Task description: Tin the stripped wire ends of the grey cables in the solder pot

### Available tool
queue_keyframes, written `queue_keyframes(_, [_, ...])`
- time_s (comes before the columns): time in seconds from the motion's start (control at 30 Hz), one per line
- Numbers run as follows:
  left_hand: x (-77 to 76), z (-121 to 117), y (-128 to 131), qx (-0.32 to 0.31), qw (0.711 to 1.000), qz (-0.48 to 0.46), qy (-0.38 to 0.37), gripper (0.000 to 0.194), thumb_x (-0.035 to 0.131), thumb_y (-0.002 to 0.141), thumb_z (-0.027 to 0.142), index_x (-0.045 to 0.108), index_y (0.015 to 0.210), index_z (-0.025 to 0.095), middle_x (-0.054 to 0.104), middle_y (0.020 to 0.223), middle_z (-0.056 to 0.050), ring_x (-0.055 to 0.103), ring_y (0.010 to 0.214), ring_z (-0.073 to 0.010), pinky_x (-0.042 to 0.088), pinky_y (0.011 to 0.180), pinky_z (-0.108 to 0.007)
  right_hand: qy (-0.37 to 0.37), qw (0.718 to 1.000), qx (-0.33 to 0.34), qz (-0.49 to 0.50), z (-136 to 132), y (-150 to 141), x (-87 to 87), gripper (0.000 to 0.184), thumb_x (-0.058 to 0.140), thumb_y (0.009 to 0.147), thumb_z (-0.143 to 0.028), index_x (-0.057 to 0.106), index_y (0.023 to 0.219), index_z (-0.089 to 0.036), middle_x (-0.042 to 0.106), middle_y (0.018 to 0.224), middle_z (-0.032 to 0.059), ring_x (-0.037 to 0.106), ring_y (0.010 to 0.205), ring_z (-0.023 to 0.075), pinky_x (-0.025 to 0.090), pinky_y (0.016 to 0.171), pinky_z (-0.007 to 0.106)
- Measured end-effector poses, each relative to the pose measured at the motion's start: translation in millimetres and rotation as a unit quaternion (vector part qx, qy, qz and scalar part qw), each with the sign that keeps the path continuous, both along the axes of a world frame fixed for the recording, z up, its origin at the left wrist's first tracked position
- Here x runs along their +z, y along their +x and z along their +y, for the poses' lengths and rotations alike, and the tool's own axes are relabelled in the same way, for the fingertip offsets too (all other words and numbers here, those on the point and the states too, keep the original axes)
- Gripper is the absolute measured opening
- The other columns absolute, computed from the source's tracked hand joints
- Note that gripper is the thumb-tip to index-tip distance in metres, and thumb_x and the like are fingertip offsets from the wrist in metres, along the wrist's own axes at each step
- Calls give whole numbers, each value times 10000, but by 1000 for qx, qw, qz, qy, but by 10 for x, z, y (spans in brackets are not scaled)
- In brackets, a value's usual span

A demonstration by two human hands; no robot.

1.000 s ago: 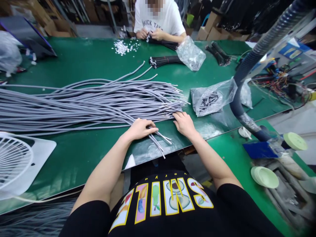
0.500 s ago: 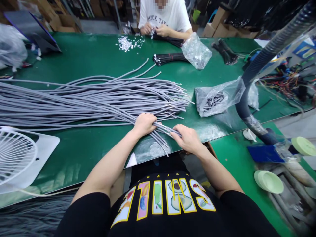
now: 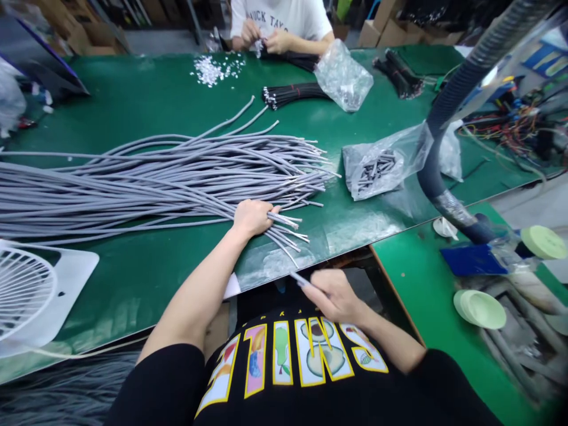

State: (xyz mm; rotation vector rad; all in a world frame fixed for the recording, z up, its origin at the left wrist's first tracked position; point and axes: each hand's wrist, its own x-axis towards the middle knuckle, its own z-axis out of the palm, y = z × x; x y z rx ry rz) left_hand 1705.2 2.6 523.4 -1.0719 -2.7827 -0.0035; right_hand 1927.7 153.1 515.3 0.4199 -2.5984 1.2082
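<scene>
A big sheaf of grey cables point(image 3: 146, 180) lies across the green table point(image 3: 146, 94), its stripped ends pointing right. My left hand point(image 3: 252, 216) is closed round a small bunch of those cable ends point(image 3: 286, 232) near the table's front edge. My right hand point(image 3: 333, 294) is off the table, close to my chest, pinching the end of a single grey cable point(image 3: 298, 278).
A clear bag of small dark parts point(image 3: 379, 167) lies right of the cable ends. A white fan point(image 3: 31, 293) stands at the left. A black hose point(image 3: 448, 112) rises at right. Across the table a person point(image 3: 279, 23) handles black cables point(image 3: 295, 92) beside white bits point(image 3: 213, 68).
My right hand left the cable ends on the table and drew back toward my body with one cable pinched. My left hand kept its hold on the bunch.
</scene>
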Motion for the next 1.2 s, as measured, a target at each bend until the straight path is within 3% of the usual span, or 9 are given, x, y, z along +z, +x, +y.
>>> queue_keyframes(0.13, [3,7,-27,11,1000,-9,-2,513,340,895,525,679,690,199,717,804,-111,659,794,-285,391,652,-357,40,982,-185,-1,523,191,13,429,441,912,-302,324,516,-184,324,491,-46,293,455,72,213,486,247])
queue_keyframes(0.27, [26,-37,-33,2,999,-33,-5,378,473,817,518,646,683,211,711,821,-80,647,804,-262,387,652,-326,173,895,-411,18,1258,-317,257,417,459,902,-420,462,564,-176,444,537,1,342,519,109,231,546,283])
queue_keyframes(0.37, [116,-105,-20,-31,996,-85,8,309,564,745,516,638,696,219,703,810,-43,632,785,-223,376,623,-286,229,834,-500,41,1599,-713,563,423,563,848,-487,609,1035,-111,618,956,168,502,804,211,331,679,323])
queue_keyframes(0.5, [270,-208,-4,-89,971,-217,36,361,622,687,579,675,809,244,702,810,7,620,751,-182,376,610,-249,193,899,-366,146,1431,-898,692,333,470,921,-385,608,1101,-141,619,1071,165,502,994,247,363,843,363])
queue_keyframes(0.63, [296,-241,8,-113,955,-263,76,405,528,771,602,697,865,247,715,842,4,621,746,-174,388,626,-245,229,960,-121,107,937,-1084,415,229,448,921,-260,662,956,-186,659,967,89,523,913,228,369,811,351])
queue_keyframes(0.77, [185,-184,54,-34,985,-154,70,519,327,910,502,660,634,216,667,626,-27,581,601,-173,314,541,-271,263,946,-153,115,680,-1382,237,253,448,904,-211,628,1077,-168,595,1176,119,449,1083,268,324,875,386])
queue_keyframes(0.93, [74,-159,54,-47,993,-90,62,327,513,845,427,648,634,217,648,671,-40,580,691,-197,353,602,-289,307,931,-174,96,696,-1667,297,314,514,865,-214,570,1167,-147,570,1207,148,400,1135,299,269,926,415])
queue_keyframes(1.07, [59,-187,11,-80,989,-20,120,169,573,828,339,663,806,197,647,804,-58,556,819,-218,397,730,-325,351,916,-186,63,702,-1693,375,221,541,858,-257,627,1021,-136,613,1030,157,453,1011,303,286,850,402])
queue_keyframes(1.2, [69,-180,-14,-38,976,71,203,307,588,836,347,610,1101,192,623,1039,-106,525,977,-259,377,839,-382,345,923,-149,82,572,-1439,473,209,534,884,-338,628,908,-153,623,920,118,509,893,255,294,752,342])
